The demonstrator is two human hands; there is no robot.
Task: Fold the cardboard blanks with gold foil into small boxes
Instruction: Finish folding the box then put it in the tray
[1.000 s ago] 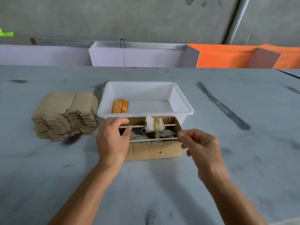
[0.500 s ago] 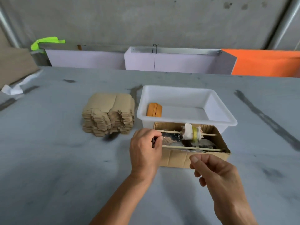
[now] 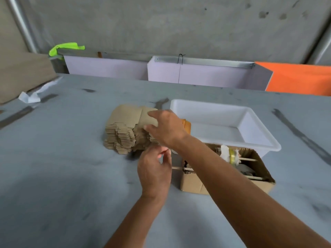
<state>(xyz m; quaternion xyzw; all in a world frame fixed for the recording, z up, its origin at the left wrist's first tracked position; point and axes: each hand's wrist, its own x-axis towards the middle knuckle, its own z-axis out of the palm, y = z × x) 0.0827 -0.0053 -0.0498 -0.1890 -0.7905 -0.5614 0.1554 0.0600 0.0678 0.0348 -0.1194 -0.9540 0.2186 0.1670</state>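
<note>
A stack of flat brown cardboard blanks point(image 3: 125, 126) lies on the grey table, left of the white tray point(image 3: 223, 104). My right hand point(image 3: 166, 129) reaches across to the stack's right side, with its forefinger over the top blank and its thumb at the near edge. My left hand point(image 3: 154, 169) hovers just in front of the stack with loosely curled fingers, and I see nothing in it. An orange-gold folded piece point(image 3: 187, 125) sits in the tray's left end, partly hidden behind my right hand.
An open cardboard box point(image 3: 197, 185) stands against the tray's near side, with thin wooden sticks across it and a tape roll point(image 3: 231, 154) on one stick. White and orange panels line the table's far edge. A crumpled white scrap point(image 3: 30, 96) lies at far left.
Both hands left the cardboard box with the sticks. My right hand crossed leftward to the stack of blanks, my left hand drew in front of the stack, and my view swung left.
</note>
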